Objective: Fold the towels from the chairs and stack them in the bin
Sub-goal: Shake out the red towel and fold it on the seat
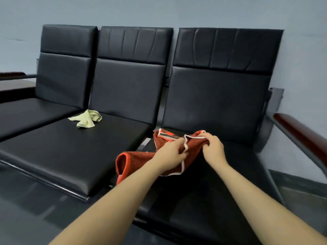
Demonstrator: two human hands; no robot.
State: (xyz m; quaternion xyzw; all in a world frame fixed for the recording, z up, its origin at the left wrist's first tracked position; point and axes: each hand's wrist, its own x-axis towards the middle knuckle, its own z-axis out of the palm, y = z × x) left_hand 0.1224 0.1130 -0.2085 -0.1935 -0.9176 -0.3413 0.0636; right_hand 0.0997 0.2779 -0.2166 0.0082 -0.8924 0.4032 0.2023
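Note:
A red towel point(139, 158) with white trim lies bunched over the gap between the middle and right seats of a black three-seat bench point(74, 152). My left hand point(169, 152) grips the cloth near its middle. My right hand point(213, 145) pinches its white-edged far corner. Part of the towel hangs over the front of the seat. A crumpled pale yellow towel point(86, 118) lies loose at the back of the middle seat, well left of both hands. No bin is in view.
Dark red wooden armrests stand at the bench's right end point(300, 137) and far left point(12, 75). A pale wall runs behind the backrests. Dark floor lies in front of the seats.

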